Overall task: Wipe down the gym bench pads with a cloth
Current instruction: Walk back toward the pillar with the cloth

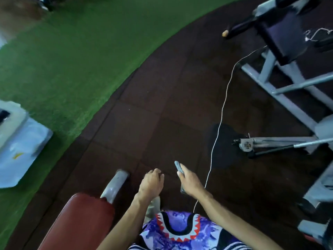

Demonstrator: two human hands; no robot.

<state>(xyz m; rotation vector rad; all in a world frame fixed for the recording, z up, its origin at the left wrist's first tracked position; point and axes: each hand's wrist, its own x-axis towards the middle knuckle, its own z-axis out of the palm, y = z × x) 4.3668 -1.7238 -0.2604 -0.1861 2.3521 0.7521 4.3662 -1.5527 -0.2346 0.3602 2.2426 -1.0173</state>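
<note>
A red bench pad (81, 222) fills the lower left, with its grey metal foot (115, 184) on the dark floor just beyond it. My left hand (153, 183) hovers to the right of that foot, palm down, fingers loosely curled and holding nothing that I can see. My right hand (191, 183) grips a flat grey cloth (178, 167), folded thin, whose end sticks out past my fingertips. Both hands are above the floor and off the pad. A second, black pad (281, 33) sits on a grey machine at the top right.
The grey steel frame (288, 87) and a lever arm (270, 143) of the machine occupy the right side. A thin white cord (221, 109) runs across the brown rubber tiles. Pale plastic bags (18, 141) lie on the green turf at left.
</note>
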